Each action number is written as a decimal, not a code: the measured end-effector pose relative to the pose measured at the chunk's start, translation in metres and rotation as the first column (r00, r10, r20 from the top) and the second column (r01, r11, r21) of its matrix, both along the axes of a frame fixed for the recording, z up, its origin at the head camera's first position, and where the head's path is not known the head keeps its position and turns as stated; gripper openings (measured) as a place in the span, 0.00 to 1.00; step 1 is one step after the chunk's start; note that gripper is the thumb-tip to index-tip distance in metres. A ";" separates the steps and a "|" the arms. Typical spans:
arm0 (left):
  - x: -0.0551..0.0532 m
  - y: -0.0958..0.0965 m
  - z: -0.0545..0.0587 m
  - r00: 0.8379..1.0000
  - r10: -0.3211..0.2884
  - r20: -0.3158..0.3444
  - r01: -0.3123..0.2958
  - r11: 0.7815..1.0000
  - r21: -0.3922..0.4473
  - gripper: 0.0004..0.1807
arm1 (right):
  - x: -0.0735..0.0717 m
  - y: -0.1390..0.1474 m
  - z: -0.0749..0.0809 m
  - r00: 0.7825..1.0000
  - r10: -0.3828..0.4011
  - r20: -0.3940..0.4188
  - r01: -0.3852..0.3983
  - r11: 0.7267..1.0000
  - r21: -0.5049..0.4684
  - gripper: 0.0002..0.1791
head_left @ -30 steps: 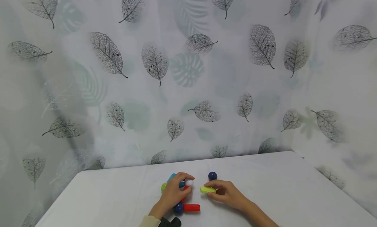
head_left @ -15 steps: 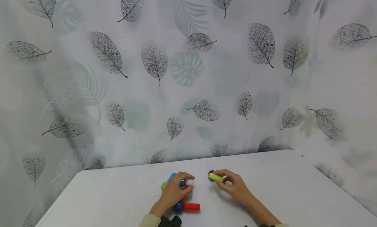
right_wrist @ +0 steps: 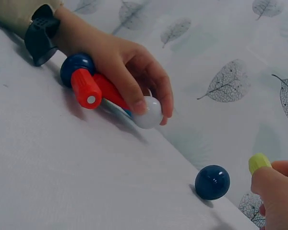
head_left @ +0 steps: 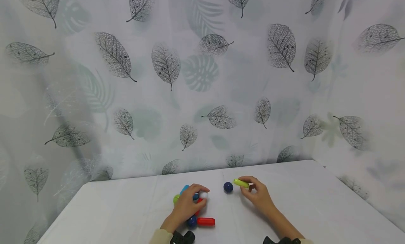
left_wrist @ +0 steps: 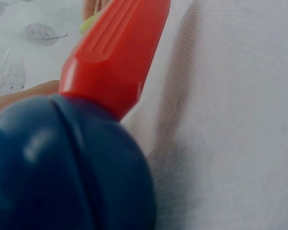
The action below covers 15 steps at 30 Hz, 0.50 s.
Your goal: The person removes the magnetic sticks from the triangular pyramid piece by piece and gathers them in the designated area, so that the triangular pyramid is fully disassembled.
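In the head view, my left hand (head_left: 186,204) pinches a white ball (right_wrist: 148,114) between thumb and fingers. That ball belongs to a joined cluster of toy building rods and balls: a red rod (head_left: 206,222) on a dark blue ball (head_left: 191,222), a second red rod (right_wrist: 108,90), a light blue rod (head_left: 184,189) and a green ball (head_left: 175,199). Part of the cluster is hidden under the hand. My right hand (head_left: 260,196) holds a yellow-green rod (head_left: 241,183) by one end, raised over the table. Just left of it lies a loose dark blue ball (head_left: 228,187).
The white-covered table (head_left: 126,209) ends at a leaf-patterned curtain (head_left: 237,78) behind and at both sides. Dark straps with cameras (head_left: 182,238) sit on both wrists, at the cuffs of the beige sleeves (head_left: 160,237).
My right hand has moved right and away from me with the yellow-green rod, passing over the loose blue ball to its right side. The left hand and the cluster have stayed in place.
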<state>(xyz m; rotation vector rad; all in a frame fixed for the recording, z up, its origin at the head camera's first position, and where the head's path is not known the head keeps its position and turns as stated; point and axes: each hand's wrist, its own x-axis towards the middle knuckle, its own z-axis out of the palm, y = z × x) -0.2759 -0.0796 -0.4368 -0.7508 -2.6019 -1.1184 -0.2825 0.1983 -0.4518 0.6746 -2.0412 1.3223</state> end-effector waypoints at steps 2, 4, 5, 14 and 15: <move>0.000 0.000 0.000 1.000 -0.001 -0.001 0.001 1.000 -0.004 0.12 | 0.000 0.001 0.000 0.998 -0.055 0.015 0.055 0.998 -0.009 0.17; 0.000 0.000 0.000 1.000 -0.006 -0.009 0.006 1.000 -0.006 0.12 | 0.000 0.001 0.000 0.994 -0.100 0.048 0.101 0.995 -0.017 0.16; 0.000 0.000 0.000 1.000 -0.008 -0.009 0.008 1.000 -0.005 0.12 | 0.000 0.002 -0.001 0.990 -0.118 0.072 0.120 0.993 -0.018 0.16; 0.000 -0.001 0.001 1.000 -0.015 0.007 0.015 1.000 0.005 0.12 | -0.002 0.004 -0.002 0.926 -0.234 0.297 0.207 0.971 0.118 0.14; 0.000 -0.001 0.002 1.000 -0.016 0.008 0.016 1.000 0.005 0.12 | -0.002 0.004 -0.002 0.920 -0.238 0.312 0.205 0.970 0.134 0.14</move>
